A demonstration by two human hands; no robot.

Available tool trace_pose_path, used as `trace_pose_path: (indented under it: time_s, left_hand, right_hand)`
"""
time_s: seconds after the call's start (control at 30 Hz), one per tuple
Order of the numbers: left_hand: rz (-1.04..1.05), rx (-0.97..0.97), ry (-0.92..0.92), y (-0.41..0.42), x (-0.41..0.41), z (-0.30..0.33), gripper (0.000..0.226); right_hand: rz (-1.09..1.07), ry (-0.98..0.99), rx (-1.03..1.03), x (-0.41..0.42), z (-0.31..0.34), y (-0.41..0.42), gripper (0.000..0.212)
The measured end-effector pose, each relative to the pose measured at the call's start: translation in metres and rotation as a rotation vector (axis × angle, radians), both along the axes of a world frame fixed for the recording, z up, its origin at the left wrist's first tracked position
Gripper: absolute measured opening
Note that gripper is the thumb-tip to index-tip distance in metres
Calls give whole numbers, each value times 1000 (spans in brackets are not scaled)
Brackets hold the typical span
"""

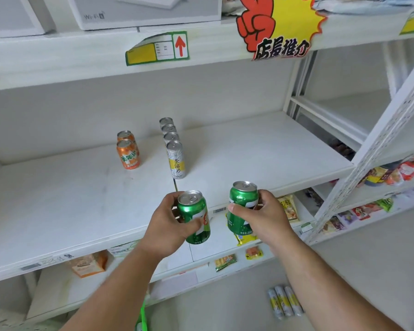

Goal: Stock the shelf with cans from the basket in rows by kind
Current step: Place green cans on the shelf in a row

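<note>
head view: only camera, looks down at both hands over the shelf (58, 206) front edge.
left hand (170, 225): fingers wrapped round a green can (195, 217), held above the shelf lip.
right hand (261, 216): gripping a second green can (240, 207), just beside the first.
why: likely one per hand to start a green row faster.
axis: both long axes near vertical, pull-tabs up, tops leaning slightly away.
rows: orange cans (127, 151) left, slim white cans (173, 149) centre, running front to back.
</note>
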State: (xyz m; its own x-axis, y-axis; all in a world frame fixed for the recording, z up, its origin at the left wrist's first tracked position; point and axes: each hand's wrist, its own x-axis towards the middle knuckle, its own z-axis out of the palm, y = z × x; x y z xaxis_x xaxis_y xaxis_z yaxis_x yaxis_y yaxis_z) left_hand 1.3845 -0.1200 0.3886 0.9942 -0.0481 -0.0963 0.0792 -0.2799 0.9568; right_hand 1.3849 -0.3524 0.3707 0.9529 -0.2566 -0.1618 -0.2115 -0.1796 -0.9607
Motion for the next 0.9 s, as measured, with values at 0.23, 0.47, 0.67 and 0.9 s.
trace_pose_path:
  time_s: [0.23,0.47,0.67,0.9]
  left_hand:
    - [-30,-32,-19,-7,35,-16,60]
    - [-27,-9,-38,-25,74,-33,60]
    - [5,80,-59,-55,113,-46,63]
    - [85,172,-61,-91,147,-71,65]
  right_hand:
    - [-39,-11,-62,29,0,-6,42]
    - [-5,0,-81,74,-15,-33,47]
    - [58,-7,-48,125,-29,-65,47]
    - [111,1,-80,183,-55,-98,51]
